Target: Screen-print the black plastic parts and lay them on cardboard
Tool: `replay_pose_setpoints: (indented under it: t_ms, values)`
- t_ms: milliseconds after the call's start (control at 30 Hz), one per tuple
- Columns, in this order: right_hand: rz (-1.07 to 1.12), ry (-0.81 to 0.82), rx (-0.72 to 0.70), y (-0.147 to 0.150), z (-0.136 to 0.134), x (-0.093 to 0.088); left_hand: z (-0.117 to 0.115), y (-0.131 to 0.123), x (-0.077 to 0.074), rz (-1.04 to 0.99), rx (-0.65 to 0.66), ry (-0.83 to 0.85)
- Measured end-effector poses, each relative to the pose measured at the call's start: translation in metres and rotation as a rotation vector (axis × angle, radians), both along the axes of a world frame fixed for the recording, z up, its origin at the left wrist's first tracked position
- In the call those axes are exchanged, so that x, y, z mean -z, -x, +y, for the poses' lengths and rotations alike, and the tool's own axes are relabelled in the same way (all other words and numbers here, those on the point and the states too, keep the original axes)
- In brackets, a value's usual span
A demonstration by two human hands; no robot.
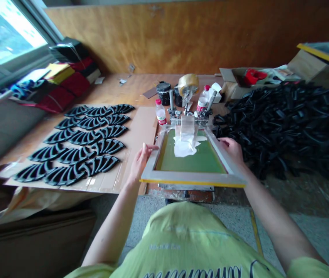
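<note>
A screen-printing frame (149,170) with a green mesh and a yellow front strip lies in front of me. White ink (184,148) is pooled on its mesh, below a pale squeegee block (187,127). At the frame's left side, my left hand (139,160) has its fingers bent in, a fingertip on the rim. Opposite, my right hand (233,150) curls at the right rim, next to a heap of black plastic parts (280,127). The undersides of both hands are hidden. Metal clamps (204,117) stand at the frame's far end.
Rows of black ribbed parts (86,135) lie on cardboard (141,119) at the left. Two red-capped bottles, one a left bottle (161,114), dark ink pots (163,92) and a tape roll (189,83) stand behind the frame. An open carton (236,87) sits at back right.
</note>
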State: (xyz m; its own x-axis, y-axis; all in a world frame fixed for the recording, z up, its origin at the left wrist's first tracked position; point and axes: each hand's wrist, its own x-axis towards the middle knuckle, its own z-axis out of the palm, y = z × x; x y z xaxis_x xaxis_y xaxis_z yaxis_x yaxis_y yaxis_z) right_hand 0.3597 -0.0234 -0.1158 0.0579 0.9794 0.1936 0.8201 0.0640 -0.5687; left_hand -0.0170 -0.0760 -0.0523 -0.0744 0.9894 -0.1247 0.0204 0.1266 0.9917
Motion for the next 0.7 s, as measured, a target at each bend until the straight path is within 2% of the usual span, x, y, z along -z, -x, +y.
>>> replay_pose_setpoints:
  t_ms: [67,167,233,300,433,567,633,700]
  values:
    - [0.039,-0.093,-0.063,0.01,0.012,-0.016,-0.019,0.003,0.034,-0.009,0.04,0.154]
    - [0.002,-0.244,-0.25,0.056,0.027,-0.031,-0.028,0.002,0.084,0.012,0.055,0.252]
    - [-0.119,-0.236,-0.347,0.089,0.032,-0.031,-0.025,0.001,0.11,0.054,0.068,0.269]
    - [-0.244,-0.126,-0.413,0.113,0.03,-0.026,-0.021,0.001,0.126,0.071,0.083,0.261]
    - [-0.386,0.075,-0.495,0.126,-0.001,-0.012,-0.018,0.002,0.137,0.024,0.087,0.248]
    - [-0.452,0.084,-0.762,0.111,-0.035,-0.013,-0.02,0.002,0.138,0.012,0.06,0.263]
    - [-0.457,0.106,-0.875,0.104,-0.04,-0.019,-0.02,0.002,0.14,0.022,0.046,0.259]
    - [-0.448,0.11,-0.866,0.102,-0.036,-0.022,-0.02,0.002,0.141,0.029,0.039,0.249]
